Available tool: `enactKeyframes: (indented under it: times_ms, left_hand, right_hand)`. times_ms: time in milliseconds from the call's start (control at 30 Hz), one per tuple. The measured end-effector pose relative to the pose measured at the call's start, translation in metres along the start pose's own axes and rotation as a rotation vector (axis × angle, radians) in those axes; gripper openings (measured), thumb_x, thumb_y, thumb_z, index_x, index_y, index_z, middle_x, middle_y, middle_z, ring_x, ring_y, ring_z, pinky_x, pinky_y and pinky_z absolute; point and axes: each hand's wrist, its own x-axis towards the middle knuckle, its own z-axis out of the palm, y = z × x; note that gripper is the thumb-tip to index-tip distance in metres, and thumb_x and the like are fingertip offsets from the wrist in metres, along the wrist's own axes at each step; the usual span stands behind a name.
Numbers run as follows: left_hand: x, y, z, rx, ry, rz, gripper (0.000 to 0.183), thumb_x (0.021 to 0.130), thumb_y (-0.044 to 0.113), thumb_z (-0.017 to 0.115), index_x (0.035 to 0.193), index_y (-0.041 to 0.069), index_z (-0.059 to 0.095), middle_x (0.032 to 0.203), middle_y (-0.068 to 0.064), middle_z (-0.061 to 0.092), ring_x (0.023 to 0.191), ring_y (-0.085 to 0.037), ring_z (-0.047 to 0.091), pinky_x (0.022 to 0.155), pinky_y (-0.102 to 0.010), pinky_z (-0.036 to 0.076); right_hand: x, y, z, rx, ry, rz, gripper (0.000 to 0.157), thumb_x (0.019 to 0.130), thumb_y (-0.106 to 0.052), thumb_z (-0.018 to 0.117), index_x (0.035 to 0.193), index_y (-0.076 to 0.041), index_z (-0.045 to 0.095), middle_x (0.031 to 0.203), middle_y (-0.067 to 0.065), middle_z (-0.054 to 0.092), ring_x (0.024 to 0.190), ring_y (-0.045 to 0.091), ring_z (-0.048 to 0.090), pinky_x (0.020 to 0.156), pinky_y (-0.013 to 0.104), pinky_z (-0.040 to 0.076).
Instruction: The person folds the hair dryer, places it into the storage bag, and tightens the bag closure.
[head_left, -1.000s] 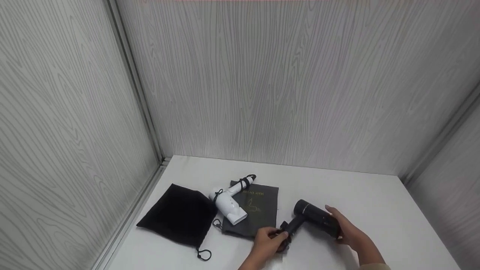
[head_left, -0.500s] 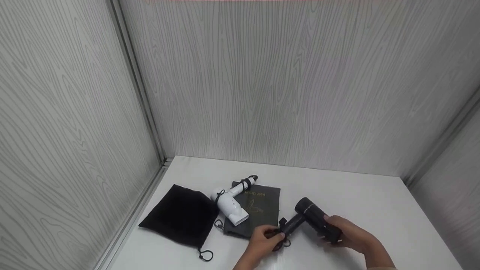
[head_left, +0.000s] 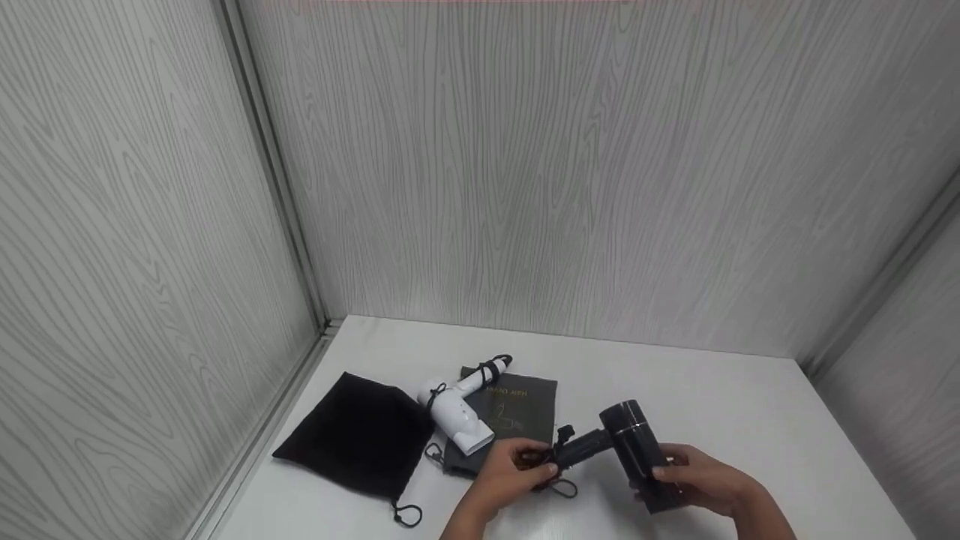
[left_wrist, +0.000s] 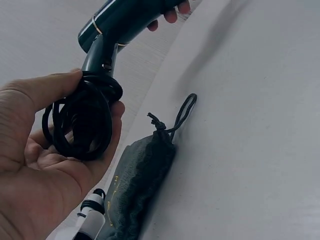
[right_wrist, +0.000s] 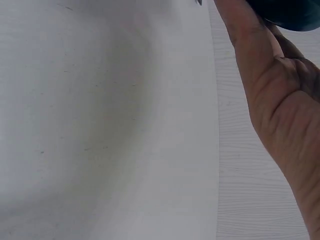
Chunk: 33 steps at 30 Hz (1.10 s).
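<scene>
Both hands hold a dark hair dryer (head_left: 637,450) above the front of the white table. My left hand (head_left: 499,476) grips the lower end of its handle together with the coiled black cord (left_wrist: 85,117), which fills the palm in the left wrist view. My right hand (head_left: 705,480) grips the barrel near its lower end, thumb on top. The right wrist view catches only a corner of the barrel (right_wrist: 295,12) beside the hand (right_wrist: 280,95). Left of the hands, a white hair dryer (head_left: 454,416) with its cord wrapped round the handle lies partly on a dark grey drawstring pouch (head_left: 529,397).
A black drawstring pouch (head_left: 356,435) lies flat at the left, against the white dryer, its cord loop toward the front. Grey wood-grain panels (head_left: 525,165) wall in the white table (head_left: 750,405) at the back and both sides.
The dark hair dryer has turned, its barrel now standing steeper with the lower end nearer the front. My left hand has shifted slightly left with the handle; my right hand has moved down with the barrel.
</scene>
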Motion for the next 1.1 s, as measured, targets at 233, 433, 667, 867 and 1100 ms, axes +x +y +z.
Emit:
enactKeyframes:
  times_ms: [233,433,667,867,1100]
  left_hand:
    - [-0.002,-0.001,0.000,0.008,0.037,0.003,0.032,0.090,0.006,0.082,0.121,0.000,0.075,0.113,-0.012,0.077,0.097,-0.018,0.074,0.085,-0.029,0.063]
    - [-0.003,0.004,-0.001,0.068,0.080,0.007,0.032,0.089,0.008,0.084,0.120,0.003,0.076,0.112,-0.006,0.077,0.098,-0.015,0.072,0.089,-0.031,0.062]
    - [-0.004,0.010,0.002,0.062,0.148,0.062,0.031,0.088,0.008,0.085,0.117,0.004,0.077,0.111,-0.008,0.077,0.097,-0.015,0.070,0.084,-0.026,0.061]
    - [-0.009,0.015,0.008,0.068,0.197,0.081,0.032,0.087,0.008,0.085,0.117,0.001,0.077,0.108,-0.009,0.077,0.095,-0.014,0.070,0.082,-0.024,0.060]
    - [-0.010,0.019,0.013,0.094,0.255,0.066,0.031,0.087,0.009,0.086,0.117,0.004,0.077,0.108,-0.006,0.077,0.099,-0.014,0.072,0.086,-0.024,0.062]
  right_hand:
    - [0.007,0.004,0.006,-0.017,0.026,-0.017,0.056,0.110,-0.027,0.055,0.153,0.008,0.046,0.130,0.021,0.073,0.121,0.037,0.072,0.105,0.054,0.058]
    - [0.010,0.006,0.012,0.001,0.060,-0.015,0.060,0.112,-0.029,0.054,0.156,0.009,0.042,0.130,0.016,0.072,0.122,0.034,0.072,0.107,0.052,0.057]
    - [0.009,0.004,0.018,0.015,0.060,-0.044,0.069,0.113,-0.028,0.053,0.161,0.012,0.026,0.137,0.018,0.069,0.128,0.035,0.069,0.110,0.050,0.056]
    - [0.006,-0.002,0.023,-0.002,0.067,-0.051,0.070,0.112,-0.030,0.054,0.161,0.013,0.025,0.138,0.019,0.069,0.128,0.036,0.069,0.111,0.051,0.055]
    - [0.005,-0.003,0.029,0.030,0.048,-0.086,0.067,0.114,-0.027,0.050,0.163,0.011,0.023,0.141,0.022,0.066,0.131,0.035,0.067,0.111,0.049,0.055]
